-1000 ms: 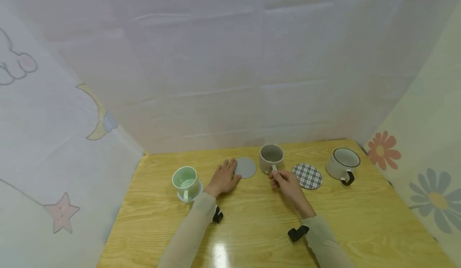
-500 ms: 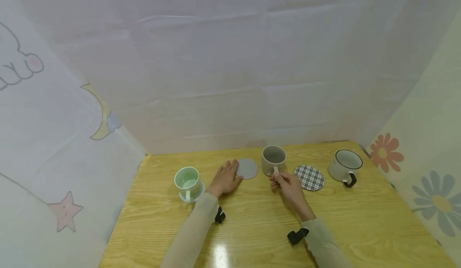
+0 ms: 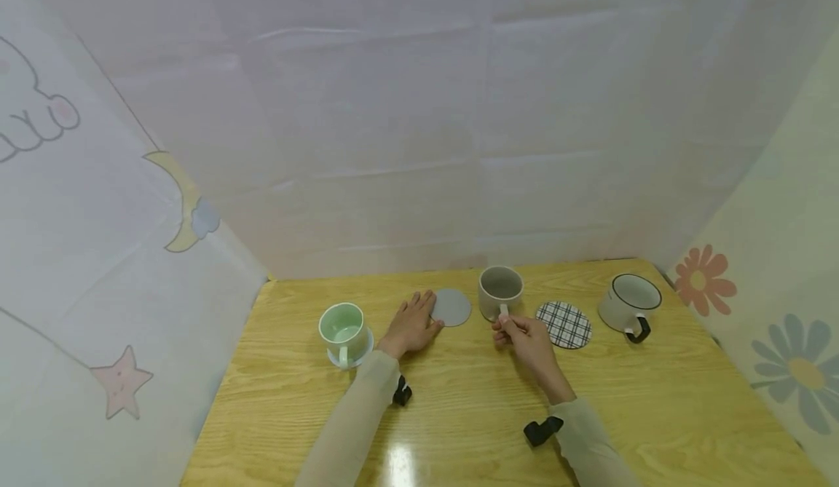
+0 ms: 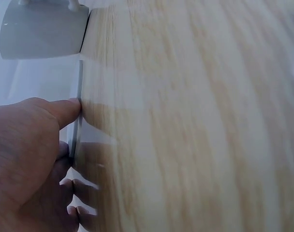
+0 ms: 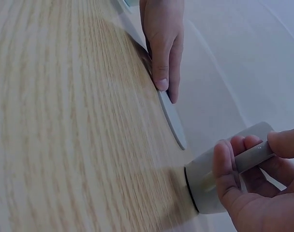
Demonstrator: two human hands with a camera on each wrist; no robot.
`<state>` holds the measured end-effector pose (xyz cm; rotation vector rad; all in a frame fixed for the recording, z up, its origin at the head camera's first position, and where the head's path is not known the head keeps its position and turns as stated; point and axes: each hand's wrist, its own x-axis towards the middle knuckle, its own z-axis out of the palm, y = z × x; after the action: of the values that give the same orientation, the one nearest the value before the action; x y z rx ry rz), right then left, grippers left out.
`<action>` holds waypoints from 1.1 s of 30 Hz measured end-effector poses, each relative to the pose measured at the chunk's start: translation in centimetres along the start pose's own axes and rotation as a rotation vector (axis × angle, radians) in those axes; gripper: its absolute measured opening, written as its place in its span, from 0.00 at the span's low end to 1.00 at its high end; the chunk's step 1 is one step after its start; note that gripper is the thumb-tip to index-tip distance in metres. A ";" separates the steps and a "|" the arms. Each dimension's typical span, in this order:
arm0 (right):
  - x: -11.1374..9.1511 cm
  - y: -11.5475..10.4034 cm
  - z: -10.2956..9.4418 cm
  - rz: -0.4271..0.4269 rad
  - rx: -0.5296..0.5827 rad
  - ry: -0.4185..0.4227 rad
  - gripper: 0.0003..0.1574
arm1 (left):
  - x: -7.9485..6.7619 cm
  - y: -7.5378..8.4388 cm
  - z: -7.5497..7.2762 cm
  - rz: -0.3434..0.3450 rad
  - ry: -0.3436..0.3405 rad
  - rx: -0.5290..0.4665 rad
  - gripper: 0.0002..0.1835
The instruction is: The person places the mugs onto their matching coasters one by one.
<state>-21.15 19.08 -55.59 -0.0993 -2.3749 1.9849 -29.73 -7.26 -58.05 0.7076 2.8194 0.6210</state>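
My left hand [image 3: 411, 325] lies with straight, spread fingers at the left edge of a plain grey round coaster [image 3: 452, 307]. Its thumb [image 4: 67, 110] touches the coaster's rim in the left wrist view. With thumb and curled fingers, my right hand [image 3: 529, 341] grips the handle of a grey mug [image 3: 496, 305], which stands upright just right of that coaster. In the right wrist view the handle [image 5: 256, 155] sits between thumb and fingers, and the mug's base [image 5: 193, 191] is right at the wooden tabletop.
On the left a light green mug [image 3: 345, 332] stands on a pale coaster [image 3: 370, 347]. A black-and-white plaid coaster [image 3: 565, 325] lies right of my right hand. Farther right stands a white mug [image 3: 619, 312] with a black rim. Cloth-covered walls border the wooden table [image 3: 459, 429].
The head view has shifted slightly. Both hands, the mugs and the coasters keep their places relative to one another.
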 end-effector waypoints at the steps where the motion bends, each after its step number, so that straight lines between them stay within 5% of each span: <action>1: 0.0 0.0 0.0 -0.004 0.000 -0.001 0.26 | 0.1 -0.2 0.2 -0.002 -0.004 -0.006 0.38; 5: -0.1 -0.1 -0.1 -0.020 -0.004 -0.013 0.24 | 0.7 -1.1 1.2 -0.007 -0.005 -0.020 0.39; 19: -0.3 -0.8 0.1 -0.016 -0.009 -0.020 0.25 | 0.6 -1.0 1.1 0.001 0.017 -0.027 0.39; 33: -0.2 -0.8 0.3 -0.062 0.003 -0.032 0.26 | 0.0 0.2 -0.3 -0.003 0.000 0.040 0.38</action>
<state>-21.04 18.59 -54.86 0.0062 -2.3641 1.9774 -29.76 -7.19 -57.71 0.7108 2.8397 0.5662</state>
